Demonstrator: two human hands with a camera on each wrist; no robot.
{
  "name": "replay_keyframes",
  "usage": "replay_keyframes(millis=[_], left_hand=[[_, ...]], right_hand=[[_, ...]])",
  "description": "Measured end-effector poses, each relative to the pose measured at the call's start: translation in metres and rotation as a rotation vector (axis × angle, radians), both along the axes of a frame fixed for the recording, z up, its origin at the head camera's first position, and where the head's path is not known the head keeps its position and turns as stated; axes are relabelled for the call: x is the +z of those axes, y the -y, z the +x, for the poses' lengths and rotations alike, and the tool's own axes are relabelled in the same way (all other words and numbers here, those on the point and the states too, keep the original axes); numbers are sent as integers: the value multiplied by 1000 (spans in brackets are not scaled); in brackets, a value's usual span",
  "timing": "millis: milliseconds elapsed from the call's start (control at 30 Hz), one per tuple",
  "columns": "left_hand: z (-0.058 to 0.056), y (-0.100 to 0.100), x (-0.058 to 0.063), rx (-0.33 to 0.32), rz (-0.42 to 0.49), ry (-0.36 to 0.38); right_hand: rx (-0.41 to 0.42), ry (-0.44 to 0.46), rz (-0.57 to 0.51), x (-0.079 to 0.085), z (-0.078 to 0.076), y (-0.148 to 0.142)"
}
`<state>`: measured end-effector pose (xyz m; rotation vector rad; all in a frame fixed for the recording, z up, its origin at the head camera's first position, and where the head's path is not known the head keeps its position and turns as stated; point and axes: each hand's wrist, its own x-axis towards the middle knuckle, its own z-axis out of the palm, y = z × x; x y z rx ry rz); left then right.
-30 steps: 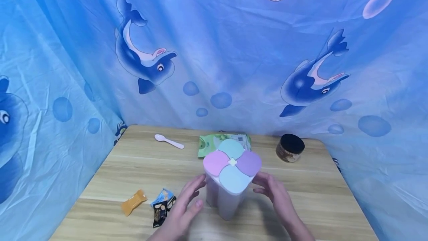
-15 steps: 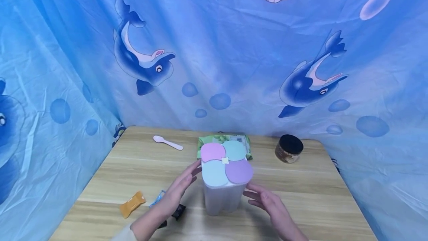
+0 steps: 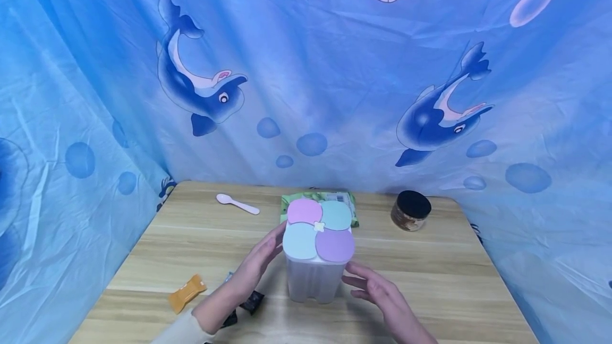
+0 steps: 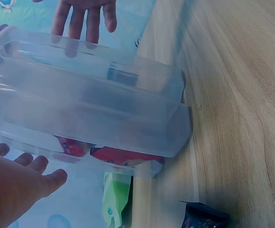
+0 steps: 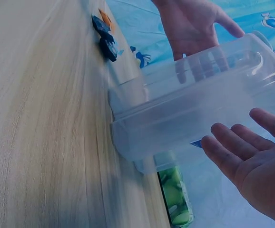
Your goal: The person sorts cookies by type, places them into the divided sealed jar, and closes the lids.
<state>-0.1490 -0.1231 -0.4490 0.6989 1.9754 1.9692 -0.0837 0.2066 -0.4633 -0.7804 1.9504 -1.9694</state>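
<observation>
A translucent plastic storage container (image 3: 313,283) stands upright on the table in the head view. Its lid (image 3: 299,240) has pink, teal, light blue and purple petals around a small pale flower-shaped centre. Red packets (image 4: 123,155) show through its wall in the left wrist view. Along the container's left side lies my left hand (image 3: 255,267), fingers extended and slightly bent. My right hand (image 3: 377,291) is at the right side, palm facing the wall, fingers loosely spread. In the right wrist view, both palms flank the container (image 5: 175,104), neither curled round it.
Behind the container lies a green packet (image 3: 355,211). A white spoon (image 3: 238,204) is at the back left, a black-lidded jar (image 3: 411,211) at the back right. An orange-wrapped snack (image 3: 187,293) and black-wrapped snacks (image 3: 252,302) lie front left, the latter partly behind my left arm.
The container has turned clockwise, a flat side now facing me instead of a corner, and sits slightly further left. My left hand has moved forward along its side; the right has shifted slightly left.
</observation>
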Motion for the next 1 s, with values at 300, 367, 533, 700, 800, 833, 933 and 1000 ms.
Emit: replay_keyframes(millis=[300, 367, 533, 700, 800, 833, 933, 1000], left_hand=[[0, 3, -5, 49, -60, -49], [1, 4, -4, 83, -72, -120], [4, 9, 8, 170, -91, -379], [6, 15, 25, 224, -153, -510], [6, 16, 35, 230, -195, -560], [6, 16, 38, 227, -206, -571], [6, 15, 45, 212, -229, -587], [6, 15, 49, 201, -242, -584]], right_hand=[[-140, -107, 161, 0, -3, 0], [-174, -163, 205, 1, -7, -2], [-181, -293, 214, 14, -25, -10], [-143, -361, 221, 35, -48, -14], [-123, -390, 227, 48, -61, -14], [-118, -395, 227, 52, -65, -14], [-100, -404, 232, 62, -76, -13], [-82, -406, 241, 67, -82, -12]])
